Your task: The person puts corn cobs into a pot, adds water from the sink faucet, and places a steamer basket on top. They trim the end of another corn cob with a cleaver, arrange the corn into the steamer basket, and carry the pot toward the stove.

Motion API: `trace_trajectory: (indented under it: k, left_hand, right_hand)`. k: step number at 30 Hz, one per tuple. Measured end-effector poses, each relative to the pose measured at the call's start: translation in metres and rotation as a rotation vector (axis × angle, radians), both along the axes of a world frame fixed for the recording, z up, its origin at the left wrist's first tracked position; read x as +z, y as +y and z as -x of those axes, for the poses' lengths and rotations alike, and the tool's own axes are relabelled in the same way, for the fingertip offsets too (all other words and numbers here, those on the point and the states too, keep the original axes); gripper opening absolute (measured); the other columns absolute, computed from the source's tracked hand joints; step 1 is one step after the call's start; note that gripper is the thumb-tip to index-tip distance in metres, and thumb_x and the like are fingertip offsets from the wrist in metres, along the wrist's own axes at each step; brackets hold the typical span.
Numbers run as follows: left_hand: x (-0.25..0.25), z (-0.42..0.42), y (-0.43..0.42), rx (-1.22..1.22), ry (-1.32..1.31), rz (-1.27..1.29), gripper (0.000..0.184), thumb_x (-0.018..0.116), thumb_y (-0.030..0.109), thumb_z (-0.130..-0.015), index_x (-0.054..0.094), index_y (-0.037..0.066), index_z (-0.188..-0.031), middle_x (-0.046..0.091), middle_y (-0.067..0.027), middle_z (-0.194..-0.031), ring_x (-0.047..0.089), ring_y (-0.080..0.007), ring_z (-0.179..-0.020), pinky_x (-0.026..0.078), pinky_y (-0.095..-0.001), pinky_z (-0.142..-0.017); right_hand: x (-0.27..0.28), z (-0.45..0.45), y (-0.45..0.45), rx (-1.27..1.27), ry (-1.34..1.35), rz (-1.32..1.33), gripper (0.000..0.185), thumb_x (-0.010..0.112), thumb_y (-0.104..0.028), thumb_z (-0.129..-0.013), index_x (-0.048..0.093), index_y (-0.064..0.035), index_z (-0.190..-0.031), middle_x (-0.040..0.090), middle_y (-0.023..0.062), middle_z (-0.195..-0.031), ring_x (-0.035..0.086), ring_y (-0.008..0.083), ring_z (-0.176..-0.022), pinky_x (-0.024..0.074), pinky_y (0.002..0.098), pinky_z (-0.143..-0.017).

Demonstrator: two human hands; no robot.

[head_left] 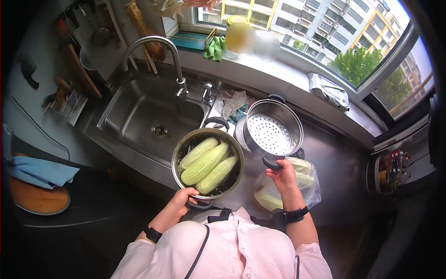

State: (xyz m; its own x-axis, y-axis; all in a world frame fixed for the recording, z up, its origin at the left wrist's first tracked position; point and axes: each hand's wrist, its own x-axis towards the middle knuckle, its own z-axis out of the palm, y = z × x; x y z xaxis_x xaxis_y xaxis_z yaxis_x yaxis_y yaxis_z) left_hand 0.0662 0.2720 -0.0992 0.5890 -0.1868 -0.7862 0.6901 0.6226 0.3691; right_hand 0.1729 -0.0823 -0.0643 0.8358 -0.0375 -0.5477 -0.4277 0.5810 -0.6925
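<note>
My left hand (183, 201) is closed round the near black handle of a steel pot (236, 176). Several ears of corn (205, 164) in pale green husks lie inside it. To the right, my right hand (283, 176) grips the near handle of a steamer basket (272, 133), which has a perforated bottom with nothing on it. The basket is level with the pot's right side, partly over a round pale object (240, 135) that it mostly hides. Beside my right wrist, a clear plastic bag (314, 193) with more corn lies on the steel counter.
A steel sink (134, 118) with a curved faucet (174, 53) is at the left. Crumpled cloths (233, 103) lie behind the pot. A green cloth (215, 48) and a jar (238, 35) sit on the windowsill. At the far left is a blue towel (42, 171) over a round wooden board (42, 197).
</note>
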Motion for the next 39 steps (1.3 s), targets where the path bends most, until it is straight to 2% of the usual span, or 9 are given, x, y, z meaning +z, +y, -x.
trace_trajectory:
  k: [9, 11, 14, 17, 26, 29, 30, 34, 39]
  left_hand:
    - [0.009, -0.004, 0.000, -0.122, -0.041, -0.151, 0.004, 0.062, 0.007, -0.085, 0.062, 0.004, -0.083, 0.058, 0.0004, -0.068, 0.046, -0.0043, -0.051, 0.041, -0.0209, -0.050]
    - [0.017, -0.001, 0.005, -0.152, -0.084, -0.025, 0.033, 0.069, 0.013, -0.090, 0.061, -0.002, -0.119, 0.070, -0.0106, -0.102, 0.068, -0.0175, -0.084, 0.056, -0.0325, -0.077]
    - [0.026, 0.011, 0.015, -0.316, -0.248, -0.164, 0.051, 0.071, 0.016, -0.090, 0.054, 0.002, -0.136, 0.066, -0.0114, -0.122, 0.064, -0.0248, -0.112, 0.053, -0.0423, -0.094]
    - [0.025, 0.026, 0.039, -0.309, -0.364, -0.365, 0.066, 0.072, 0.025, -0.090, 0.043, 0.012, -0.149, 0.059, -0.0101, -0.133, 0.060, -0.0216, -0.116, 0.051, -0.0401, -0.094]
    - [0.073, -0.018, 0.063, 0.055, -0.776, -0.814, 0.072, 0.056, 0.036, -0.101, 0.023, 0.007, -0.158, 0.037, -0.0193, -0.155, 0.048, -0.0286, -0.134, 0.040, -0.0399, -0.108]
    - [0.081, -0.045, 0.045, -0.131, -0.962, -1.262, 0.076, 0.060, 0.028, -0.098, 0.020, 0.004, -0.157, 0.034, -0.0268, -0.155, 0.045, -0.0365, -0.137, 0.035, -0.0433, -0.113]
    - [0.084, -0.053, 0.040, -0.240, -1.032, -1.416, 0.073, 0.056, 0.011, -0.094, 0.020, 0.002, -0.157, 0.036, -0.0284, -0.153, 0.045, -0.0404, -0.137, 0.036, -0.0434, -0.113]
    - [0.086, -0.069, 0.037, -0.502, -0.964, -1.555, 0.079, 0.042, -0.009, -0.081, 0.020, 0.002, -0.156, 0.043, -0.0262, -0.148, 0.046, -0.0409, -0.134, 0.041, -0.0454, -0.109]
    - [0.091, -0.083, 0.044, -0.594, -1.015, -1.574, 0.079, 0.043, -0.008, -0.083, 0.020, 0.005, -0.157, 0.044, -0.0229, -0.149, 0.048, -0.0391, -0.133, 0.042, -0.0454, -0.109]
  right_hand:
    - [0.075, 0.053, -0.001, 0.379, -0.253, 0.093, 0.036, 0.047, -0.006, -0.084, 0.050, 0.0061, -0.118, 0.069, 0.0211, -0.082, 0.064, 0.0237, -0.051, 0.0528, 0.0297, -0.042]
    - [0.076, 0.055, 0.015, 0.500, -0.253, 0.054, 0.039, 0.047, -0.006, -0.085, 0.051, 0.0061, -0.122, 0.069, 0.0199, -0.078, 0.063, 0.0210, -0.050, 0.0525, 0.0286, -0.042]
    - [0.072, 0.058, 0.042, 0.585, -0.189, 0.090, 0.034, 0.046, -0.006, -0.085, 0.056, 0.0048, -0.116, 0.068, 0.0180, -0.071, 0.058, 0.0191, -0.043, 0.0471, 0.0278, -0.036]
    - [0.057, 0.060, 0.057, 0.602, -0.177, 0.119, 0.031, 0.046, -0.006, -0.084, 0.057, 0.0039, -0.111, 0.068, 0.0169, -0.069, 0.055, 0.0176, -0.041, 0.0442, 0.0273, -0.034]
    - [0.042, 0.052, 0.073, 0.573, -0.126, 0.363, 0.032, 0.044, -0.005, -0.082, 0.059, 0.0035, -0.110, 0.065, 0.0143, -0.066, 0.055, 0.0165, -0.041, 0.0402, 0.0260, -0.031]
    - [0.049, 0.060, 0.080, 0.568, -0.092, 0.410, 0.034, 0.044, -0.004, -0.081, 0.059, 0.0027, -0.111, 0.065, 0.0143, -0.066, 0.053, 0.0166, -0.039, 0.0402, 0.0259, -0.031]
    - [0.054, 0.063, 0.083, 0.577, -0.079, 0.431, 0.035, 0.044, -0.004, -0.081, 0.059, 0.0024, -0.112, 0.066, 0.0144, -0.067, 0.052, 0.0168, -0.038, 0.0403, 0.0260, -0.031]
    - [0.057, 0.072, 0.091, 0.533, -0.036, 0.418, 0.036, 0.043, -0.003, -0.082, 0.059, 0.0023, -0.114, 0.066, 0.0148, -0.068, 0.051, 0.0172, -0.037, 0.0407, 0.0265, -0.031]
    - [0.049, 0.085, 0.100, 0.497, -0.034, 0.310, 0.032, 0.045, -0.005, -0.085, 0.056, 0.0019, -0.114, 0.068, 0.0170, -0.074, 0.053, 0.0190, -0.039, 0.0450, 0.0293, -0.035]
